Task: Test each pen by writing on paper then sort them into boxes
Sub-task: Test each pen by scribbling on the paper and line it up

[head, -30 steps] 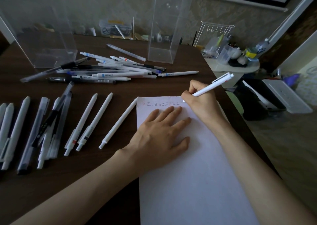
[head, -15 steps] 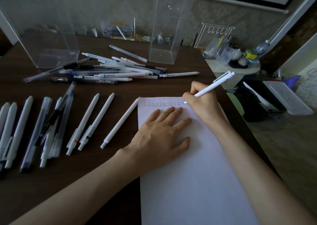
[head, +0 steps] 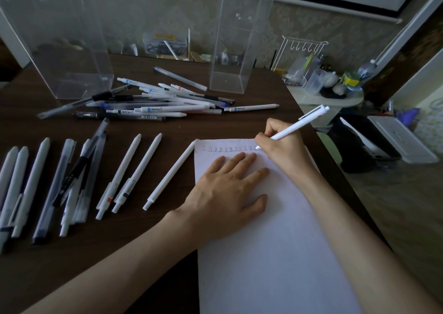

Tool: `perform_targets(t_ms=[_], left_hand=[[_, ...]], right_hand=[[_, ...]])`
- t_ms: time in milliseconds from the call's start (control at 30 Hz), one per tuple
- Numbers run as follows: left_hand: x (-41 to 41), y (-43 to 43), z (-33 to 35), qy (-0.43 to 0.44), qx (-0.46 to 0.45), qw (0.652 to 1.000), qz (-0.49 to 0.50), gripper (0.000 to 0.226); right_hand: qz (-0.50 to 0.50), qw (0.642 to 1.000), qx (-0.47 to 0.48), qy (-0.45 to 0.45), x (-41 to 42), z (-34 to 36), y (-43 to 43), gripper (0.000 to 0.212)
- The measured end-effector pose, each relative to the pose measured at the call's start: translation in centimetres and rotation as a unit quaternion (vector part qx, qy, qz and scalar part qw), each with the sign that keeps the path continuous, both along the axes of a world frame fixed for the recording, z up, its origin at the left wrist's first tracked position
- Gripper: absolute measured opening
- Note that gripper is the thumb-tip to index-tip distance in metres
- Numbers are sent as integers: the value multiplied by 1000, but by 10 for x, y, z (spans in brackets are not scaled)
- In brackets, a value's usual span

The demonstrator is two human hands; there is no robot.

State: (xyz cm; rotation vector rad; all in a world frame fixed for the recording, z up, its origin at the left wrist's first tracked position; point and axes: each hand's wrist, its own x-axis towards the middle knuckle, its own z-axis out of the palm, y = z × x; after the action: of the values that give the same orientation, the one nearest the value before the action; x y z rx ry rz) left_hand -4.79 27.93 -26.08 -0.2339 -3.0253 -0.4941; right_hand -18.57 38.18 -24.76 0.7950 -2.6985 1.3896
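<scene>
My right hand (head: pixel 281 143) grips a white click pen (head: pixel 297 125), its tip on the top right of the white paper (head: pixel 271 253), at the end of a row of small written characters (head: pixel 227 148). My left hand (head: pixel 225 193) lies flat on the sheet with fingers spread, holding it down. A loose heap of pens (head: pixel 155 102) lies behind the paper. A row of white and clear pens (head: pixel 72 182) lies to the left. Two tall clear plastic boxes stand at the back: a wide box (head: pixel 60 50) at left and a narrow box (head: pixel 237 38) in the middle.
The dark wooden table (head: pixel 72 277) ends just right of the paper. Beyond that edge sit a low white stand (head: pixel 335 98) with bottles and a wire rack, and a white device (head: pixel 402 141) on the floor. Small clutter lines the wall behind the boxes.
The pen tip has crept slightly right along the line of characters as my right hand writes. My left hand stays flat on the paper.
</scene>
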Motion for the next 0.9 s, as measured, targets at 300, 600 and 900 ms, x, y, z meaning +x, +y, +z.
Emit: perform_targets(t_ms=[300, 600, 900], left_hand=[[0, 0, -2, 4, -10, 1000, 1, 70], [0, 0, 11, 16, 31, 999, 31, 77], [34, -31, 19, 110, 122, 986, -19, 63]], right_hand=[[-17, 989, -130, -64, -4, -1, 3, 39], [49, 995, -89, -12, 0, 13, 20, 16], [147, 989, -22, -25, 39, 22, 3, 44]])
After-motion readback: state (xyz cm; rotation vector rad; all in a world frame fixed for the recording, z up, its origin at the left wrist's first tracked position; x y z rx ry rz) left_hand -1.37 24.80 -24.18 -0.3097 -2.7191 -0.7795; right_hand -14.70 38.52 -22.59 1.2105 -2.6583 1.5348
